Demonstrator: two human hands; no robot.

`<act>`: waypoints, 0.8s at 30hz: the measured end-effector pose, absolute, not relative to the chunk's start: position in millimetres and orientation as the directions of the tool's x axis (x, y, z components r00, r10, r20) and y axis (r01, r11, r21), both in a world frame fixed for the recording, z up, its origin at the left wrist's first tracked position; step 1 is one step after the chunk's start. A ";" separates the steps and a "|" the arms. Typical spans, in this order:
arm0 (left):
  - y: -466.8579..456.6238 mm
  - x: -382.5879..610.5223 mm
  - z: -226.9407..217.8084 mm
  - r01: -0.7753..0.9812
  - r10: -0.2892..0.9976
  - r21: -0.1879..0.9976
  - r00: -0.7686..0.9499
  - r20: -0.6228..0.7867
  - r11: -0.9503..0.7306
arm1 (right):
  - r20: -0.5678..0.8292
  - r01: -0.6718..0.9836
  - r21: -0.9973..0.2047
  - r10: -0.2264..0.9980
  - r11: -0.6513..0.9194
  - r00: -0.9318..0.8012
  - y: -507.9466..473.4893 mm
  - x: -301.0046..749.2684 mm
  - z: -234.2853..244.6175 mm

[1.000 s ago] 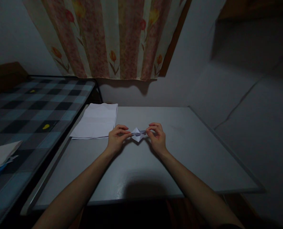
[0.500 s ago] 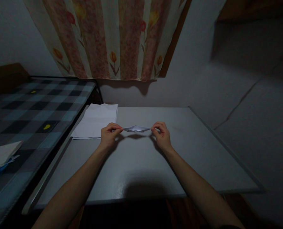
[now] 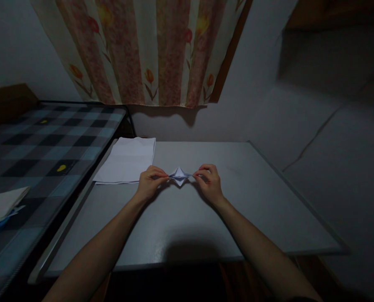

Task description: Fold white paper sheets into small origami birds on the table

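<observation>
- Moved since the frame half a second earlier: the left hand and the right hand have come inward, narrowing the gap between them.
- Table: the working surface lies beneath both hands. Whether the work touches it cannot be determined; if it does, pressing down could flatten the raised folds.
- Sheets: the stack lies at the far left of the table, unchanged in position. The left hand overlaps its near right corner in view; contact cannot be confirmed. A sideways sweep of that hand could push the stack askew.
- Hands: apart from each other, each pinching one end of the work between thumb and fingers.
- Folded paper: held between the hands, over the middle of the table. Earlier it was long and narrow; now it is shorter, with points standing out at front and back. Excess outward pull could tear it; uneven inward push could crease it off line.
- Paper ends: thin and twist-like. A loose pinch could let one slip.
</observation>
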State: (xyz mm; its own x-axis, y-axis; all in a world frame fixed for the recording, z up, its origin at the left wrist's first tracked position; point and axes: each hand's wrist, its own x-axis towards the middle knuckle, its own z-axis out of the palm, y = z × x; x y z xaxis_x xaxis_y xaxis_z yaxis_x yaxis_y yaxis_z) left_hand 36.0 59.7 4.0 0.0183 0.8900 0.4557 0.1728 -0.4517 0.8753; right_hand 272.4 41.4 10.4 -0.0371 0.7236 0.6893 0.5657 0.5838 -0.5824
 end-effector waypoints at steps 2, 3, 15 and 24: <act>59.4 35.7 3.5 0.189 0.882 0.863 0.035 0.470 -0.468 | 0.706 0.605 -0.517 0.701 0.605 -0.099 40.6 273.8 10.1; 59.5 35.3 3.4 0.195 0.877 0.857 0.042 0.478 -0.477 | 0.712 0.622 -0.487 0.691 0.614 -0.125 40.4 274.4 10.1; 63.0 26.7 4.4 0.254 0.869 0.845 -0.036 0.494 -0.470 | 0.737 0.682 -0.558 0.659 0.472 0.148 57.1 294.9 10.9; 66.4 17.6 6.0 0.339 0.871 0.846 -0.127 0.475 -0.412 | 0.650 0.765 -0.644 0.530 0.002 0.545 79.2 369.9 6.9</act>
